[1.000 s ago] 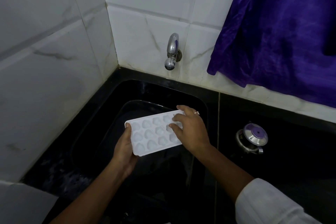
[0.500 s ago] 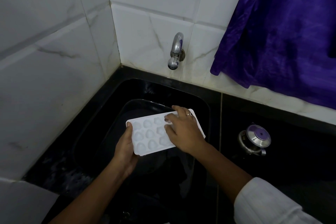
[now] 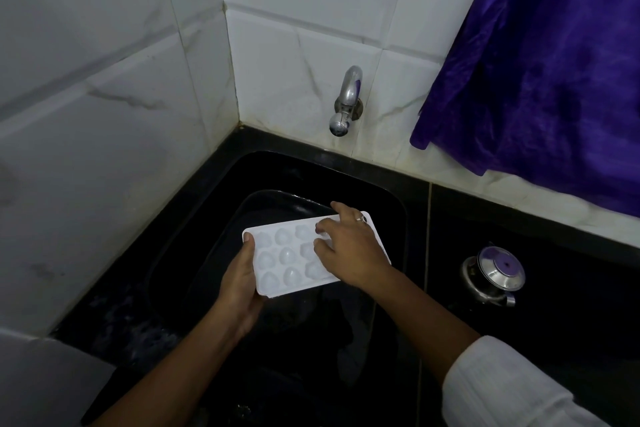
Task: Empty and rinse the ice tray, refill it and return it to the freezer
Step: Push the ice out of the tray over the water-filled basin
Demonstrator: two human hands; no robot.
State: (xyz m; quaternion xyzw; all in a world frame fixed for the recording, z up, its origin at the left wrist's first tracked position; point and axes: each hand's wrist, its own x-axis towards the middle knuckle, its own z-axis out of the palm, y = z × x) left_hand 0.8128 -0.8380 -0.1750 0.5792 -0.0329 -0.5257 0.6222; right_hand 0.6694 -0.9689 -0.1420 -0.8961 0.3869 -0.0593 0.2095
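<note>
The black sink (image 3: 394,208) was sunk into the dark worktop (image 3: 571,305) in the tiled corner. Inside it sat a dark basin (image 3: 242,215); what lay in the basin was too dark to tell. The white ice tray (image 3: 294,258) was held over the basin and below the steel tap (image 3: 346,100), which was not visibly running. The tray was close to level, and its rounded cells ran in three rows. Whether they held ice or water could not be told.

The left hand (image 3: 239,284) gripped the tray's left short end, with the thumb up along the rim and the fingers underneath. The right hand (image 3: 353,250), with a ring (image 3: 363,218) on one finger, lay across the right part of the tray. Its fingers were bent, one reached to the far rim, and the thumb rested on the cells. A white sleeve (image 3: 502,388) covered that forearm.

On the worktop, to the right of the sink and well apart from it, stood a steel vessel (image 3: 495,274) with its lid on. A purple cloth (image 3: 540,62) hung above it.

A second before, the right hand had covered the tray's far right corner. Now that corner showed past the knuckles, the hand having slid leftward over the cells. The left hand had kept its grip, and the tray had stayed over the basin.
</note>
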